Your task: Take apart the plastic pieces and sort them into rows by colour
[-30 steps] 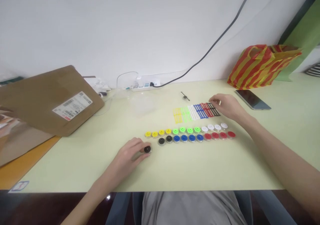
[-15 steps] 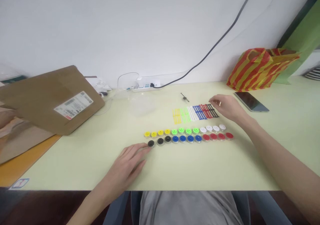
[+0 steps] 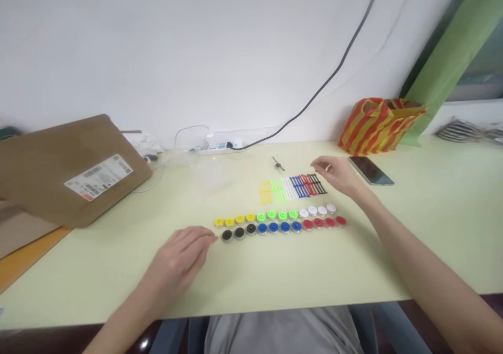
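My left hand [image 3: 178, 254] hovers over the tabletop with its fingers apart, just left of the front row's end and holding nothing. That front row holds black, blue and red round discs [image 3: 273, 227], and its nearest black disc [image 3: 227, 234] stands a little clear of my fingertips. Behind it runs a row of yellow, green and white discs [image 3: 272, 216]. My right hand [image 3: 336, 176] hangs open just right of a set of coloured plastic strips [image 3: 293, 188], grouped by colour. Its fingertips are close to the black strips [image 3: 317, 184], and nothing shows in it.
A brown cardboard envelope [image 3: 70, 170] with a white label lies at the left. A clear plastic sheet [image 3: 208, 178], a small dark piece [image 3: 278, 163], a power strip [image 3: 218, 147], a phone [image 3: 370, 170] and a red-and-yellow striped bag [image 3: 379, 119] stand along the back.
My left hand has let go of the black disc, now standing at the front row's left end, and has drawn back left. My right hand has shifted little. The whole view has tilted and moved.
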`<state>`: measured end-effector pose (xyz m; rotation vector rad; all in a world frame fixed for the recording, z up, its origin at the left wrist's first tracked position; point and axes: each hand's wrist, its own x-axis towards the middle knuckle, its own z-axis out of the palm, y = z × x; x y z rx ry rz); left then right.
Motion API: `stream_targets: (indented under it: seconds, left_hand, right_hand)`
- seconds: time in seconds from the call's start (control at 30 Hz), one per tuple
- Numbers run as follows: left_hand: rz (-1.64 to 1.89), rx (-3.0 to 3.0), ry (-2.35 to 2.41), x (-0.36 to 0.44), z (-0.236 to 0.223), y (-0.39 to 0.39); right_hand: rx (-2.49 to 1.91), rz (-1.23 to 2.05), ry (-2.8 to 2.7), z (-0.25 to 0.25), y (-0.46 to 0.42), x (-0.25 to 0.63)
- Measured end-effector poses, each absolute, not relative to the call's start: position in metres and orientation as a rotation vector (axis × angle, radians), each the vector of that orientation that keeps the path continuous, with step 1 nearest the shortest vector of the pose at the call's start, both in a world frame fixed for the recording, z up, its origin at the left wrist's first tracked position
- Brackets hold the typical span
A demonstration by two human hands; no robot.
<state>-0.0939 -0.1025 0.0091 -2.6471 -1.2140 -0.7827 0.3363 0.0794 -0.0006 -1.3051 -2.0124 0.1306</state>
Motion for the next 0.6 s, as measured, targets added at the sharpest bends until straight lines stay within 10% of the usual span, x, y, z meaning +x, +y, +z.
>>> stream_targets:
  seconds: [0.23,0.6]
  left_hand:
    - [-1.223,-2.603,-1.178,-0.047,0.050,-0.006]
    - [-1.103,-2.422,-1.040,-0.065,-0.005,0.043]
  right_hand:
    - [-1.423,0.081,-2.253,0.006,0.127,0.274]
    - [-1.674,0.167,-2.280,-0.009,0.199,0.221]
